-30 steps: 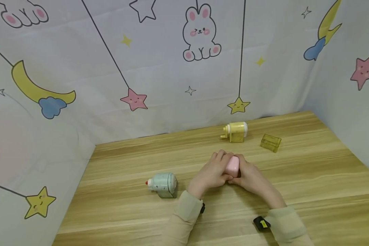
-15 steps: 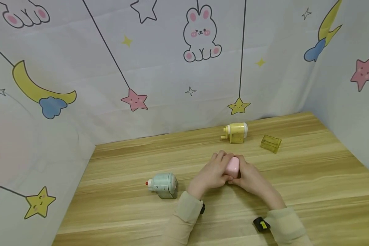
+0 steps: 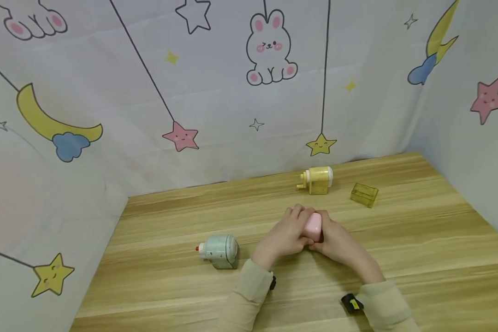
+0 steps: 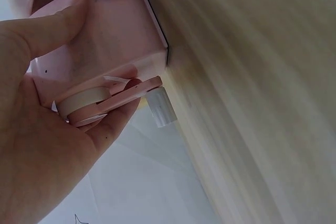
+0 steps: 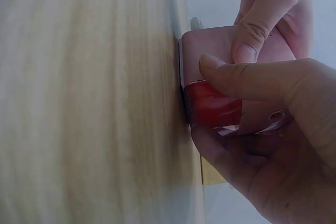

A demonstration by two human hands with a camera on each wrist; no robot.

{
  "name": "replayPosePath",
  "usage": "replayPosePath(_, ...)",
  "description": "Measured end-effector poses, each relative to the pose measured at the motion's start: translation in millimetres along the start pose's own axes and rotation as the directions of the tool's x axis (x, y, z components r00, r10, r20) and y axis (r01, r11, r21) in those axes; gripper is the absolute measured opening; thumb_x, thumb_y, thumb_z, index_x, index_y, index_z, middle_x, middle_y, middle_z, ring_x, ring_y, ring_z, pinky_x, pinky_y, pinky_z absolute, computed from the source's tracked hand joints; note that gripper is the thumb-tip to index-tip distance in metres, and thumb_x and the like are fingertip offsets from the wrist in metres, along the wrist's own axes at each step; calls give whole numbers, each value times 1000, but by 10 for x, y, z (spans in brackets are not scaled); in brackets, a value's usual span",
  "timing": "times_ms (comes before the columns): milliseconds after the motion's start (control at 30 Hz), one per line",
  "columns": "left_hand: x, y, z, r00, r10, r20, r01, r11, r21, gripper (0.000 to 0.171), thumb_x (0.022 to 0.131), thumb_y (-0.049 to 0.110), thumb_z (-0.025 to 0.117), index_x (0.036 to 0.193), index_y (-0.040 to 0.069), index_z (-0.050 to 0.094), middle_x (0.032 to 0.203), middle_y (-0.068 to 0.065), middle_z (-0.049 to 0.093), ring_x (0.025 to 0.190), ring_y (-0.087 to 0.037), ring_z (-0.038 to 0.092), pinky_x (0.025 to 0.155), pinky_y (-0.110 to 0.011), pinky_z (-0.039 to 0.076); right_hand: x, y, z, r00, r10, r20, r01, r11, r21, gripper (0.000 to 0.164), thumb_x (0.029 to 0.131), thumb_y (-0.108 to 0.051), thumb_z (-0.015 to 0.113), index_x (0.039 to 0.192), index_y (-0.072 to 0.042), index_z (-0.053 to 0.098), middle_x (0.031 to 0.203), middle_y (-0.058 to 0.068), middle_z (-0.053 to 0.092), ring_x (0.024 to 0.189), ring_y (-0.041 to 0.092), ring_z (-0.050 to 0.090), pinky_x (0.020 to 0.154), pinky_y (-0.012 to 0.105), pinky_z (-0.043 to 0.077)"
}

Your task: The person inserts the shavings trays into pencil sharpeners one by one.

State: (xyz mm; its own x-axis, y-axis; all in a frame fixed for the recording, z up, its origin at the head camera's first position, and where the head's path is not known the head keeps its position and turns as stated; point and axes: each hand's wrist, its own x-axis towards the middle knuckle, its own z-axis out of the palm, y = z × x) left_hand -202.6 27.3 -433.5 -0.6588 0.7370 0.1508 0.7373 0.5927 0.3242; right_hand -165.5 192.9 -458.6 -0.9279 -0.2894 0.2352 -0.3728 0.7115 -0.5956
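Both hands hold a pink crank pencil sharpener [image 3: 313,226] low over the table. My left hand [image 3: 285,234] grips one end, its thumb [image 4: 60,27] lying along the pink side. In the left wrist view the crank arm [image 4: 128,97] with its grey knob [image 4: 161,107] sticks out beside those fingers. At the other end, my right hand [image 3: 339,242] has its thumb and fingers around the part with the see-through red shavings drawer [image 5: 212,108]. The drawer sits in the body in the right wrist view. The sharpener's base edge is close against the wood.
A mint-green sharpener [image 3: 221,250] with a red tip lies left of the hands. Farther back stands a yellow sharpener [image 3: 318,180], and right of it lies a see-through olive-yellow drawer [image 3: 364,194]. A printed cloth [image 3: 224,101] hangs along the table's back edge.
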Motion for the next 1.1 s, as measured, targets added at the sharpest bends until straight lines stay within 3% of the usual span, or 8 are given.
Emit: replayPosePath(1100, -17, -47, -11, 1000, -2, -2, 2, 1000, -15, 64, 76, 22, 70, 129, 12, 37, 113, -6, 44, 96, -18, 38, 81, -31, 47, 11, 3, 20, 1000, -12, 14, 12, 1000, 24, 65, 70, -17, 76, 118, 3, 36, 97, 20, 59, 84, 23, 56, 67, 42, 51)
